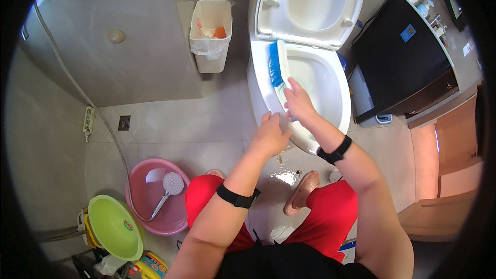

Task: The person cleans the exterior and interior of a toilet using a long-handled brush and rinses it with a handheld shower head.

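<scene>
A white toilet (337, 104) stands before me with its lid and seat (267, 19) raised. My right hand (299, 100) grips the handle of a white brush with blue bristles (282, 62). The brush lies over the left part of the bowl's rim, close to the seat hinge, and its bristles face left against the rim. My left hand (271, 133) rests on the outer front left edge of the rim, with nothing seen in it; its fingers are partly spread. Some water stands inside the bowl.
A lined waste bin (211, 52) stands left of the toilet. At lower left are a pink basin (174, 221) holding a shower head (173, 183), a green basin (112, 224) and a yellow bottle (149, 266). A dark cabinet (403, 58) stands at right. The floor looks wet near my feet.
</scene>
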`<state>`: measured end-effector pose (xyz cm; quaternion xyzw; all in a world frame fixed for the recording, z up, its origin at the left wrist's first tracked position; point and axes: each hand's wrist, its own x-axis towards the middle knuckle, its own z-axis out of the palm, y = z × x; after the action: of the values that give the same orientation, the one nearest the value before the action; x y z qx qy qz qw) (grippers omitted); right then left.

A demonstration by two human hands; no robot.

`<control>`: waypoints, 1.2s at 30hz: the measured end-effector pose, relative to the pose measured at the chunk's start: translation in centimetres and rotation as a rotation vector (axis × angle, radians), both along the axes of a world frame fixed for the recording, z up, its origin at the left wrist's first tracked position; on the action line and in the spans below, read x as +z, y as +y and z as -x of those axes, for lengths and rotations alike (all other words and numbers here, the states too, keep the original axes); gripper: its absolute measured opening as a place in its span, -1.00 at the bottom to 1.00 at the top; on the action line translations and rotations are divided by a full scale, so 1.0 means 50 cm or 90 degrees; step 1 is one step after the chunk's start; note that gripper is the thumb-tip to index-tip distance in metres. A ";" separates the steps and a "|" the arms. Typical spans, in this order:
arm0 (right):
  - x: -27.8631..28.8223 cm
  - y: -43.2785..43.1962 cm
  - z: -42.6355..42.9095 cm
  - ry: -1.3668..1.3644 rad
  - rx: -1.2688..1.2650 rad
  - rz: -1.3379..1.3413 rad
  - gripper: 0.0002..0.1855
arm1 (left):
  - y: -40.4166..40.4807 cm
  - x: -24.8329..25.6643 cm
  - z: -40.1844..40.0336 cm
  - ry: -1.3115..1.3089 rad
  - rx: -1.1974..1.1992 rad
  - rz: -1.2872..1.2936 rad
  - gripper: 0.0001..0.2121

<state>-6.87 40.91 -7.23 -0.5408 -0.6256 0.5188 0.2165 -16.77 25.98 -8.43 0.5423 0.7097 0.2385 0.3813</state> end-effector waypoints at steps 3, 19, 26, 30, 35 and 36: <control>0.008 0.041 -0.022 -0.069 0.056 -0.082 -0.30 | 0.011 -0.007 -0.014 -0.019 0.078 -0.035 -0.25; 0.125 0.189 -0.126 -0.288 0.223 -0.439 -0.37 | 0.057 0.005 -0.153 0.080 0.065 -0.003 -0.21; 0.068 0.125 -0.194 -0.432 0.291 -0.453 -0.30 | 0.056 0.027 -0.156 0.083 0.045 0.024 -0.22; 0.082 0.142 -0.191 -0.417 0.257 -0.543 -0.28 | 0.062 -0.001 -0.148 0.082 0.029 -0.003 -0.24; -0.015 0.104 -0.178 -0.570 0.409 -0.627 -0.23 | 0.058 -0.006 -0.129 0.103 0.025 0.000 -0.24; -0.018 0.119 -0.173 -0.582 0.404 -0.622 -0.24 | 0.060 -0.004 -0.123 0.098 0.026 0.004 -0.24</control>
<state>1.79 46.87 -8.11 -0.3383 -0.9392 -0.0583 -0.0100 -10.63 28.96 -8.65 0.5433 0.7487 0.2013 0.3222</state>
